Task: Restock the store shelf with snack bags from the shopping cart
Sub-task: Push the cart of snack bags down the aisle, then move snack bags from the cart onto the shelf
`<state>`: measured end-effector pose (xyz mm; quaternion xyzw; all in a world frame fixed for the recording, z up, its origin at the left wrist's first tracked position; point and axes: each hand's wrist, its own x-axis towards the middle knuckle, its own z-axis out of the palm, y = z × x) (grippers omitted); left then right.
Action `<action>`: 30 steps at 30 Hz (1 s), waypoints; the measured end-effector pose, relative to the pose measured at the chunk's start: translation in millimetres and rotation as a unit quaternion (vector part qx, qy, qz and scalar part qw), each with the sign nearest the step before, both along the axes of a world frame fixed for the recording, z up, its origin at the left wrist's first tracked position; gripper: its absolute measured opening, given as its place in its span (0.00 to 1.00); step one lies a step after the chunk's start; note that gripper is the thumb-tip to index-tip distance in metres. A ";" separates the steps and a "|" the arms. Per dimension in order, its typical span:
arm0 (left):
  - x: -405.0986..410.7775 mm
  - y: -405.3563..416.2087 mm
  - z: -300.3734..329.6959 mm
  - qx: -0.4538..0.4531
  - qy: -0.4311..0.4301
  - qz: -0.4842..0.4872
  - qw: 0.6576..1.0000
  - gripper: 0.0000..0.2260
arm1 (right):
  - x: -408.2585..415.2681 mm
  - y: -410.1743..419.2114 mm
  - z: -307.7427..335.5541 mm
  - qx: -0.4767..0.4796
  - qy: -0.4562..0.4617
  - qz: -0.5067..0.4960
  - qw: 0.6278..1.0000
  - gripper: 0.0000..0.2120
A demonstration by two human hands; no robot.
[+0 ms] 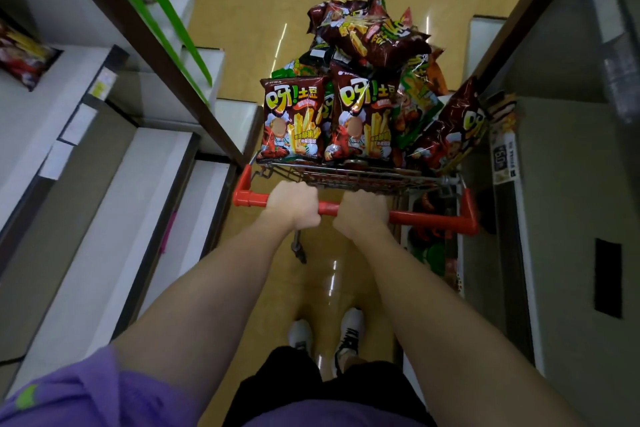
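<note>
Both my left hand (293,203) and right hand (363,212) wrapped round the red cart handle (429,218). Snack bags (294,121) piled straight ahead in the cart, standing upright. Shelf (104,191) on my left; left hand nearer it.

Left hand (293,204) and right hand (362,214) grip the red plastic handle (429,218) of a wire shopping cart (346,174) heaped with dark-red snack bags (294,121), between white store shelves (104,218).
</note>
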<state>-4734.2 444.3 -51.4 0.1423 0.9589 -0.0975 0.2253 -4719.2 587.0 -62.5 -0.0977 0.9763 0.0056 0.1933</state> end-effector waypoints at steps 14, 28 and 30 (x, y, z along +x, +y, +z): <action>-0.6 -7.8 -2.1 0.103 -0.031 -0.004 0.994 0.03 | -2.8 30.0 2.4 -0.155 -0.065 0.025 0.986 0.15; -23.5 -24.7 39.5 0.298 0.068 -0.011 0.952 0.07 | -21.5 55.1 67.2 -0.122 0.092 -0.095 0.984 0.13; -26.9 -18.2 45.3 0.302 0.083 -0.008 0.950 0.08 | -22.5 58.9 69.2 -0.127 0.094 -0.148 0.976 0.16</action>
